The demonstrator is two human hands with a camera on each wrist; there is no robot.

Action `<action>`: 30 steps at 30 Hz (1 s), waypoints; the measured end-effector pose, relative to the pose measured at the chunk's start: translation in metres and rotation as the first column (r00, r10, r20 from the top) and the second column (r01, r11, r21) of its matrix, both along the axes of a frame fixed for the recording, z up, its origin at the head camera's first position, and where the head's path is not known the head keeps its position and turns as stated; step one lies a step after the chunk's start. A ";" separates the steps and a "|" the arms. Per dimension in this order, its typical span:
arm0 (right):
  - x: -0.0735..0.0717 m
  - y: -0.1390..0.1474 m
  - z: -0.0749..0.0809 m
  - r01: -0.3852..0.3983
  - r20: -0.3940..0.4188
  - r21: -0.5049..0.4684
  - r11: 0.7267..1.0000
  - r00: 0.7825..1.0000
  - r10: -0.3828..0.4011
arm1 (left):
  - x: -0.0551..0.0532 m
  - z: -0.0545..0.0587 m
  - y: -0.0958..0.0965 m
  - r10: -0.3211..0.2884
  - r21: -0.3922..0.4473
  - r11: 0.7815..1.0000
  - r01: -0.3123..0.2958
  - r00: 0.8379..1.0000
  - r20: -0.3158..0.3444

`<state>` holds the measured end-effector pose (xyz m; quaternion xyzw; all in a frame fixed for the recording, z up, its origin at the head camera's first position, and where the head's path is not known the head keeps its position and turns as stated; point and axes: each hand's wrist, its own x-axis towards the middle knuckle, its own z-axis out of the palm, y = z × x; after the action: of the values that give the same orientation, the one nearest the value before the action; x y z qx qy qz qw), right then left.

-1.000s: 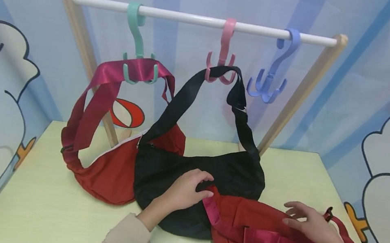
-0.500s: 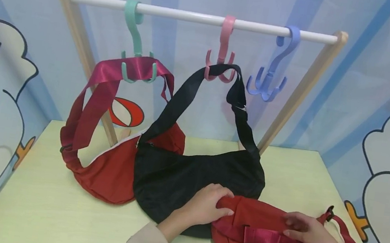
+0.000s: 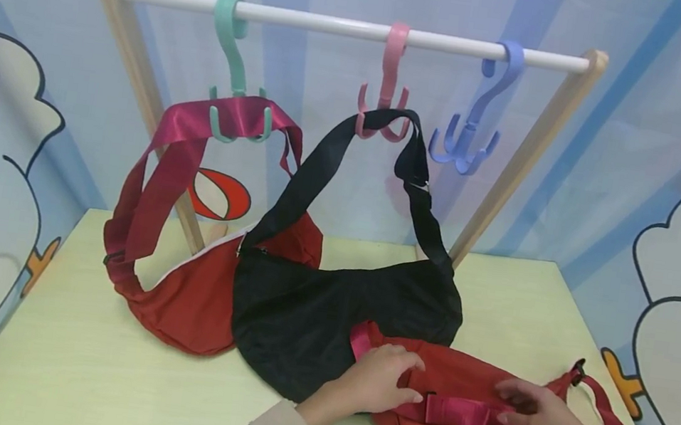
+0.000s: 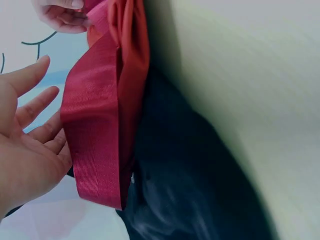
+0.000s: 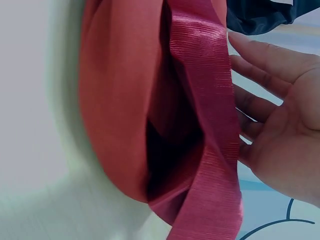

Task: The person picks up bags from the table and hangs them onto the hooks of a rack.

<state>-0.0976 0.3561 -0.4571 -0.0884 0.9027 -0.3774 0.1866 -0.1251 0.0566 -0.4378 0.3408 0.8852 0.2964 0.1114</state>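
Observation:
A red shoulder bag [image 3: 456, 368] lies on the table at the front right, its shiny magenta strap [image 3: 461, 414] running across its top. My left hand [image 3: 379, 383] is over the bag's left part, thumb and fingers apart; in the left wrist view the fingers [image 4: 42, 104] are spread beside the strap. Over the right part is my right hand [image 3: 548, 421], its fingers loosely bent. The right wrist view has those fingers [image 5: 257, 105] reaching to the strap's edge without gripping it. Partly beneath the red bag's left end is a black bag [image 3: 314, 317].
A white rail [image 3: 314, 20] on wooden posts carries green [image 3: 233, 47], pink [image 3: 392, 61] and blue [image 3: 471, 125] hooks. The black bag's strap hangs on the pink hook. Another red bag [image 3: 201, 309] hangs by its strap from the green one. Nothing hangs on the blue hook.
My left hand has moved right and slightly down from the strap at the red bag's left end, over the bag. My right hand has shifted slightly downward. The bags stay about where they were.

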 end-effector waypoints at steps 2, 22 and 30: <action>0.000 0.000 -0.002 -0.002 -0.006 0.003 1.000 1.000 0.002 | 0.002 -0.003 0.001 -0.002 -0.020 1.000 0.002 1.000 -0.006; 0.002 0.001 -0.013 -0.044 -0.089 0.077 0.996 0.995 0.050 | 0.003 -0.019 -0.003 -0.039 -0.024 0.999 0.039 0.999 0.016; 0.004 -0.001 -0.012 0.007 -0.072 0.100 0.995 0.997 0.000 | 0.003 -0.020 -0.003 -0.043 -0.026 0.999 0.043 0.999 0.004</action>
<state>-0.0933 0.3547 -0.4693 -0.0911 0.9267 -0.3288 0.1574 -0.1217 0.0537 -0.4582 0.3580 0.8811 0.2830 0.1238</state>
